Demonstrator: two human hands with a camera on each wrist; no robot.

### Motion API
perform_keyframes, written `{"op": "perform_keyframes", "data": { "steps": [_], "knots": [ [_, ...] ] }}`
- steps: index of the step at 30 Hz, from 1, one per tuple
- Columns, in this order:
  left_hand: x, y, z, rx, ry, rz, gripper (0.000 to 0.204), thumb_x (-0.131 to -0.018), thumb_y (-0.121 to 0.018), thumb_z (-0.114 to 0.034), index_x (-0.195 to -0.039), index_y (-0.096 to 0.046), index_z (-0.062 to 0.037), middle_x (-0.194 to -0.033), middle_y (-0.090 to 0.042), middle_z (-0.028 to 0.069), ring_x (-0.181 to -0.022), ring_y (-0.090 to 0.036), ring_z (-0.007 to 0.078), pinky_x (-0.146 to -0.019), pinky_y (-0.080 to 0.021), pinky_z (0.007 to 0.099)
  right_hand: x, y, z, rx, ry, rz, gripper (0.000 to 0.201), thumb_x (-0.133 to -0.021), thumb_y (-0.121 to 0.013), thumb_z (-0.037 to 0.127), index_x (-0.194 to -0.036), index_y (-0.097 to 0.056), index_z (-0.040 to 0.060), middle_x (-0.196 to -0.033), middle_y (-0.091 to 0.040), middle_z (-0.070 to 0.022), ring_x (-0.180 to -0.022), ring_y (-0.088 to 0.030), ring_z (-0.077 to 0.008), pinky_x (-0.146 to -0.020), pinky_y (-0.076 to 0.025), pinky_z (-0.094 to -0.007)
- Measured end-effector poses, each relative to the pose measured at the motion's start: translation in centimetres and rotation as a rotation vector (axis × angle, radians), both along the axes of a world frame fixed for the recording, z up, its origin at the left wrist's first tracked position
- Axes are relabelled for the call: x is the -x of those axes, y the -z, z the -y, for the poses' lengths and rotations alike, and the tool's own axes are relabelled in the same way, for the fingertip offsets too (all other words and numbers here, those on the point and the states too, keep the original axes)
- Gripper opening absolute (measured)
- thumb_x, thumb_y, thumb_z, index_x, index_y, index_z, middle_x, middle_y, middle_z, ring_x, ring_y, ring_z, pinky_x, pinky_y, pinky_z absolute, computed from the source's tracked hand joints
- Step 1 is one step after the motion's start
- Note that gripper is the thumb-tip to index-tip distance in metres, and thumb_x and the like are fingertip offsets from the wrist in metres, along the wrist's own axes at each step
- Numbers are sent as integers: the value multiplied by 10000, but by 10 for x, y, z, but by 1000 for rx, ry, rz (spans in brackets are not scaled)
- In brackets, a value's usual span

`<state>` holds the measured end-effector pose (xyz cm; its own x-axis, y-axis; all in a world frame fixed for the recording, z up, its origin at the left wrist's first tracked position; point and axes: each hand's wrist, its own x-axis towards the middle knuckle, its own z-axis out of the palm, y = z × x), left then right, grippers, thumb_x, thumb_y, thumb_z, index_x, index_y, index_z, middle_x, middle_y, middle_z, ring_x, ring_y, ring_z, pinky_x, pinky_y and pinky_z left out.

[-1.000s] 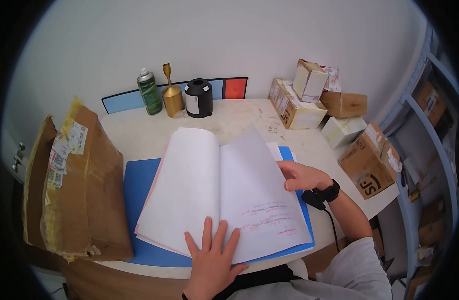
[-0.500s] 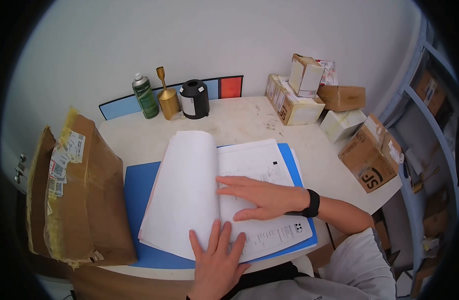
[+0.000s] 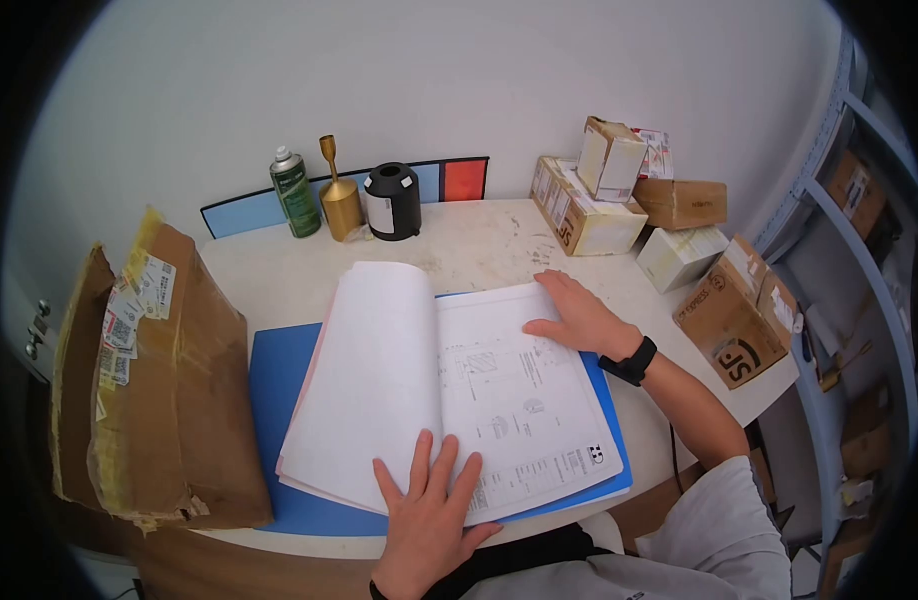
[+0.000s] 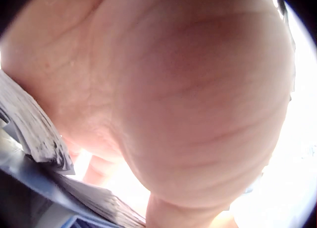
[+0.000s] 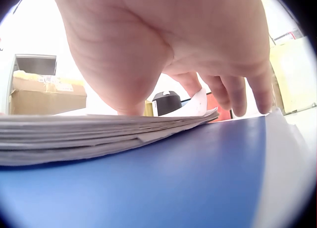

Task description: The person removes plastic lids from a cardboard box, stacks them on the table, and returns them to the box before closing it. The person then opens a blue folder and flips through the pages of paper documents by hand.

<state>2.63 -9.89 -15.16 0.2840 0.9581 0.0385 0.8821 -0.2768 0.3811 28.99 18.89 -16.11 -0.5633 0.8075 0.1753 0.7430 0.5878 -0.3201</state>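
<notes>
An open bundle of white pages [image 3: 449, 385] lies in a blue folder [image 3: 274, 380] on the white table [image 3: 479, 240]. The right page shows printed drawings and text. My left hand [image 3: 429, 495] lies flat with straight fingers on the bundle's near edge, across the fold. My right hand [image 3: 574, 315], with a black watch [image 3: 629, 360] on its wrist, rests flat on the right page's far right corner. In the right wrist view the right hand [image 5: 198, 49] presses the stacked sheets [image 5: 99, 131] above the blue folder [image 5: 173, 178]. The left palm [image 4: 188, 99] fills the left wrist view, with sheet edges [image 4: 34, 134] beside it.
A big worn cardboard box [image 3: 159, 380] stands at the table's left. At the back are a green spray can [image 3: 295, 192], a gold stand [image 3: 339, 195] and a black cylinder [image 3: 392, 200]. Several cardboard boxes [image 3: 579, 205] crowd the right side, with a shelf [image 3: 859, 250] beyond.
My right hand laid the lifted page over to the left, swept flat across the newly shown printed page, then moved out to its far right corner. My left hand stayed in place.
</notes>
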Motion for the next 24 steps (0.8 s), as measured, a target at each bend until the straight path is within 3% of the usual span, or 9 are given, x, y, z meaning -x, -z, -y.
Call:
{"op": "perform_keyframes", "data": {
  "steps": [5, 7, 8, 12, 14, 16, 18, 21, 24],
  "knots": [
    [1, 1, -1, 13, 0, 6, 877, -786, -846, -554, -1465, -548, -86, -1601, -363, 235, -1564, -168, 490, -1086, -75, 857, 5, -21, 20, -247, -76, 11, 704, -891, -795, 381, -1356, -522, -72, -1423, -537, -305, -1347, -519, -418, -1112, -452, -444],
    [1, 1, -1, 14, -1, 7, 879, -785, -846, -555, -1466, -546, -87, -1600, -364, 234, -1564, -167, 490, -1088, -73, 857, 10, -42, 29, 348, 49, -160, 609, -896, -802, 350, -1294, -549, -35, -1440, -530, -265, -1339, -534, -371, -1064, -486, -422],
    [1, 1, -1, 16, 0, 9, 881, -784, -845, -555, -1468, -545, -88, -1598, -366, 233, -1563, -167, 490, -1089, -72, 857, 6, -39, 28, 347, 48, -160, 609, -896, -802, 350, -1294, -549, -35, -1440, -530, -265, -1339, -534, -371, -1064, -486, -422],
    [-3, -13, 9, 34, -8, -19, 889, -781, -848, -550, -1480, -537, -96, -1616, -353, 230, -1563, -171, 489, -1092, -67, 857, 2, -39, 48, 1022, -469, -577, 771, -871, -739, 663, -1279, -568, 32, -1483, -508, -187, -1491, -404, -297, -1168, -426, -444],
    [-7, -46, 29, -121, 132, 87, 547, -861, -777, -318, -1288, -604, -25, -1342, -561, 202, -1359, -470, 467, -1165, -368, 565, 21, -45, 73, 1067, -665, -551, 977, -821, -610, 862, -1379, -527, 64, -1654, -299, -225, -1572, -251, -318, -1224, -335, -514],
    [-10, -64, 33, 121, 379, 184, 554, -853, -781, -312, -1291, -604, -21, -1329, -567, 204, -1336, -486, 459, -1155, -381, 559, 45, -55, 98, 1138, -752, -432, 1169, -755, -558, 955, -1504, -457, 64, -1723, -131, -237, -1596, -143, -405, -1259, -200, -559],
    [-13, -65, 33, 363, 613, 267, 563, -846, -785, -307, -1293, -605, -17, -1317, -573, 205, -1313, -502, 450, -1145, -393, 554, 60, -32, 108, 1001, -926, -381, 1066, -815, -635, 852, -1515, -452, 70, -1727, -158, -220, -1601, -120, -421, -1271, -138, -566],
    [-22, -57, 38, 172, 209, 259, 518, -840, -779, -271, -1260, -615, -16, -1172, -646, 171, -1087, -633, 381, -973, -519, 460, 70, -37, 131, 701, -1051, -160, 942, -869, -724, 693, -1529, -445, 82, -1714, -223, -207, -1609, -106, -407, -1276, -92, -575],
    [-7, -69, 40, 353, 306, 315, 504, -837, -786, -266, -1248, -623, -23, -1121, -658, 162, -1032, -654, 367, -915, -538, 451, 66, -37, 131, 603, -1076, -60, 882, -894, -769, 563, -1549, -424, 83, -1694, -277, -210, -1616, -106, -376, -1285, -84, -561]
  ]
}}
